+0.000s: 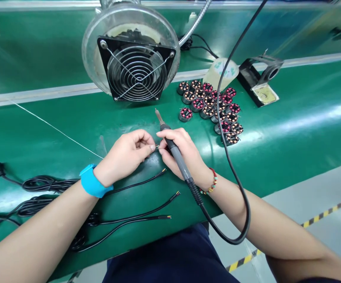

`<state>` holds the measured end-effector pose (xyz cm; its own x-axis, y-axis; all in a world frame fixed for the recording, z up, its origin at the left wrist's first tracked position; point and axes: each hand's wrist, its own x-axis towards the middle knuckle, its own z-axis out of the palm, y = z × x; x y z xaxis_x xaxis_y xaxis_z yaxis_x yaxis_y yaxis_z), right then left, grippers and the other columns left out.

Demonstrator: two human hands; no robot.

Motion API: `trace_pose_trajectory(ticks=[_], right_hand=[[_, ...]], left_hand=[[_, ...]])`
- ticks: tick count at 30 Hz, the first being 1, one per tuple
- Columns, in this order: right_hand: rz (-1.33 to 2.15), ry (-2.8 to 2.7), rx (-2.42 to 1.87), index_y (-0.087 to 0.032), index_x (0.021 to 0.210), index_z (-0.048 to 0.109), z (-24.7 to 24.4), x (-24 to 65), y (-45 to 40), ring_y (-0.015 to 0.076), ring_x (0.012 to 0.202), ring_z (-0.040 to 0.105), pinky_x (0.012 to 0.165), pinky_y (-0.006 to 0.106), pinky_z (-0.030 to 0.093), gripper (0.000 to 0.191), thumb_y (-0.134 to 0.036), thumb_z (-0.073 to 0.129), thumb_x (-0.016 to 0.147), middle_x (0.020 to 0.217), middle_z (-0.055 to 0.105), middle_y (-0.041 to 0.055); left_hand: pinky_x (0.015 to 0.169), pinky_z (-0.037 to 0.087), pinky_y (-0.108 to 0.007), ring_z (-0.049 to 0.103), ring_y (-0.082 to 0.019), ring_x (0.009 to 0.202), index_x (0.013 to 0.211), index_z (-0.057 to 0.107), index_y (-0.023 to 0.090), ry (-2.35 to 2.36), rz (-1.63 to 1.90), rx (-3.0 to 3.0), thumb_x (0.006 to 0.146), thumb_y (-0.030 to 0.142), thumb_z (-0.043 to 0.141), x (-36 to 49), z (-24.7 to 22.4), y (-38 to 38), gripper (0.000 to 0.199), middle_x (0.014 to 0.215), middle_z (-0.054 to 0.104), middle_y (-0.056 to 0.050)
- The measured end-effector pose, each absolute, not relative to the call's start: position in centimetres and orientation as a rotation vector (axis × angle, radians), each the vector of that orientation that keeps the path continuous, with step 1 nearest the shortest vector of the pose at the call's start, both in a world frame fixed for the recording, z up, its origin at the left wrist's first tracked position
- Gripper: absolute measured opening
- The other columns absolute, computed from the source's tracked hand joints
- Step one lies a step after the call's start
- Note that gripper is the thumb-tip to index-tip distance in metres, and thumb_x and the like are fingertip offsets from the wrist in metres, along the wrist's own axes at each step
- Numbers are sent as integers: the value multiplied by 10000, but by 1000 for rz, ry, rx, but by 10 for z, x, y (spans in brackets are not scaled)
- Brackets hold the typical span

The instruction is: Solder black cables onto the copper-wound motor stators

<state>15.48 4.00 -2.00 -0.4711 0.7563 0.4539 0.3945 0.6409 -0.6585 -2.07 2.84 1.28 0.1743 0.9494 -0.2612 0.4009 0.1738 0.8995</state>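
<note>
My right hand (183,151) is closed around a soldering iron (177,155), its metal tip pointing up and away from me. With thumb and forefinger pinched, my left hand (130,151) holds the end of a thin wire (157,146); my right fingertips are close to the same end. Just below the hands lie black cables (143,218) with coloured wire ends bared. A thin pale strand (55,127) runs from the upper left down to my left wrist. Several round copper-wound coils (208,100) stand grouped to the right, beyond my right hand.
A fan with a wire guard (139,74) hangs over the green table (276,157) ahead. Behind the coils are a pale container (221,74) and a black iron stand with a sponge (260,80). The iron's cord (238,177) loops over my right forearm. Coiled cables (48,184) lie left.
</note>
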Motion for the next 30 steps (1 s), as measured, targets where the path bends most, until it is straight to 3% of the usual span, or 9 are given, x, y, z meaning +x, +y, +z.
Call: trace_pose_trajectory(ticks=[12,20,30], right_hand=[[683,-2089,-925,-237,1134,503,-15,156,40,212,890,555,850,397,456,322,-111,512,838,935,655,26],[859,-1973,-905,-240,1139,478,-20,157,40,187,852,592,872,398,449,326,-107,500,842,923,638,4],[651,-2267,-754,-263,1176,499,-15,174,48,214,952,550,876,391,402,381,-95,534,836,929,660,1]], left_hand=[[598,403,-242,508,-119,664,772,597,170,1430,649,1791,830,204,556,-19,15,22,78,770,576,0],[755,436,-257,570,-138,826,836,627,148,1293,707,2164,857,98,492,-20,17,22,146,877,624,-40],[597,382,-230,479,-102,628,702,581,156,1461,642,1966,778,124,497,-16,12,25,117,728,547,0]])
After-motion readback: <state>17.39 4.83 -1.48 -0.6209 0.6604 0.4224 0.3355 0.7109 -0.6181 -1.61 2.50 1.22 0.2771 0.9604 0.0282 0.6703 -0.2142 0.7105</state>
